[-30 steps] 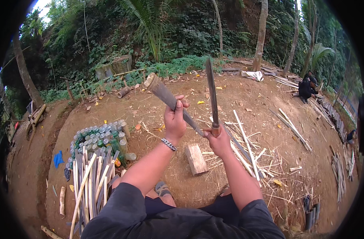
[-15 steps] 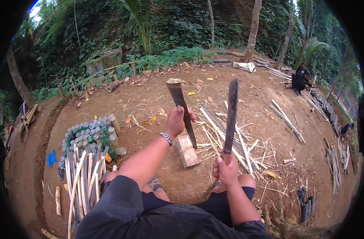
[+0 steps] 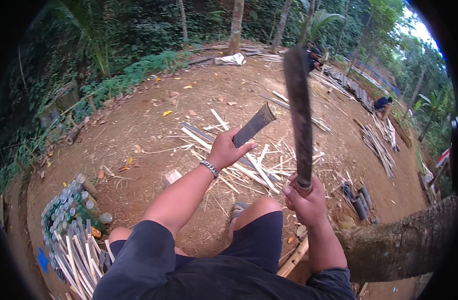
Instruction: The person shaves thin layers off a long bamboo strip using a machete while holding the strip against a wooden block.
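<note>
Far left, a scrap of blue plastic (image 3: 43,260) lies on the bare ground (image 3: 114,150), near a cluster of clear and green bottles (image 3: 64,212). A sheaf of pale and grey strips (image 3: 81,262) stands just beside the bottles. Farther right, a pale wood block (image 3: 172,178) sits on the ground, partly hidden by the left forearm. Left hand (image 3: 228,151): wrapped round a dark bamboo piece (image 3: 254,126), thumb laid along it; piece held above the ground, tilted, upper end leaning right, lower end hidden. Chain bracelet (image 3: 209,169) on that wrist. Loose strips (image 3: 251,172) lie crossed on the ground beyond. Right hand (image 3: 307,200): clenched round the handle of a machete (image 3: 300,115), blade near upright and clear of the bamboo piece, tip blurred. To its right, short dark tubes (image 3: 361,204) and a thick trunk (image 3: 404,245) near the right forearm; farther off, a person (image 3: 382,104) crouches near a pile of poles (image 3: 376,147).
</note>
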Motion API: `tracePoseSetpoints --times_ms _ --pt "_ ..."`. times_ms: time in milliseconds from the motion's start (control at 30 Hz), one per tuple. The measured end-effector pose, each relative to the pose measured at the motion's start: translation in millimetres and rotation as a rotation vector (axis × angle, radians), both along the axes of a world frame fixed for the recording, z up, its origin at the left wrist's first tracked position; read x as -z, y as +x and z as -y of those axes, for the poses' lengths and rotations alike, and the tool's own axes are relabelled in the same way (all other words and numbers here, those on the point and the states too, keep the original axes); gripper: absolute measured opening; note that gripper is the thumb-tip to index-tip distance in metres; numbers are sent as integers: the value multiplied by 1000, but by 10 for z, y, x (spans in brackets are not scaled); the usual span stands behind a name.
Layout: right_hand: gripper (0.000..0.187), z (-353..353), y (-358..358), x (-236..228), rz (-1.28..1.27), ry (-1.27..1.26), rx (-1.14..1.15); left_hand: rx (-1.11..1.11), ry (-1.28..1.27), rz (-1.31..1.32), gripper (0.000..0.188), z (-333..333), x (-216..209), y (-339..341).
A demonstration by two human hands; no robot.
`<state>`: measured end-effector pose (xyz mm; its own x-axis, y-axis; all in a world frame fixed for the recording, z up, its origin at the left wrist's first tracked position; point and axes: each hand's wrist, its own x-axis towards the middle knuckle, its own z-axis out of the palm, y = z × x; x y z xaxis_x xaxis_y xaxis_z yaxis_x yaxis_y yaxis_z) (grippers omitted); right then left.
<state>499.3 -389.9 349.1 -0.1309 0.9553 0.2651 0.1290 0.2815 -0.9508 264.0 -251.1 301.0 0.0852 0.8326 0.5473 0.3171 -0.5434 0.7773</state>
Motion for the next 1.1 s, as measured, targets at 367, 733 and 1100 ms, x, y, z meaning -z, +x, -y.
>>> tracePoseSetpoints --times_ms 367,733,1100 --pt "22 203 97 -48 187 50 312 73 150 -122 20 26 334 550" --pt "19 299 16 79 240 171 356 61 182 -125 22 68 383 526" --pt "18 397 33 -157 -85 79 309 67 223 -106 22 123 428 606"
